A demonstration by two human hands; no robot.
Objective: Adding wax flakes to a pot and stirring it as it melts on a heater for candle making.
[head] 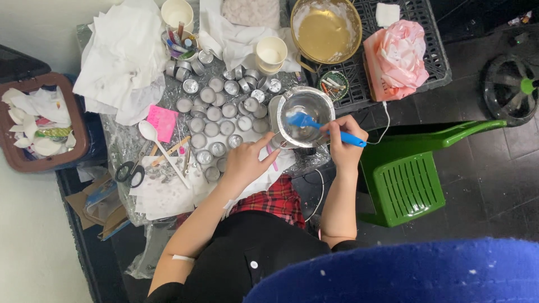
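My right hand (343,141) grips a blue spatula (314,124) whose blade rests inside a shiny metal pot (306,116). My left hand (245,163) lies on the foil-covered table (118,140), its fingers touching the pot's near left side. Several small round metal cups (216,112) are spread over the table just left of the pot, some filled with pale wax.
A white spoon (150,132), scissors (129,171), a pink pad (163,122) and crumpled white paper (120,56) lie left. A gold bowl (326,29) and pink bag (396,59) sit on a black crate. Green chair (404,179) right; brown bin (39,126) far left.
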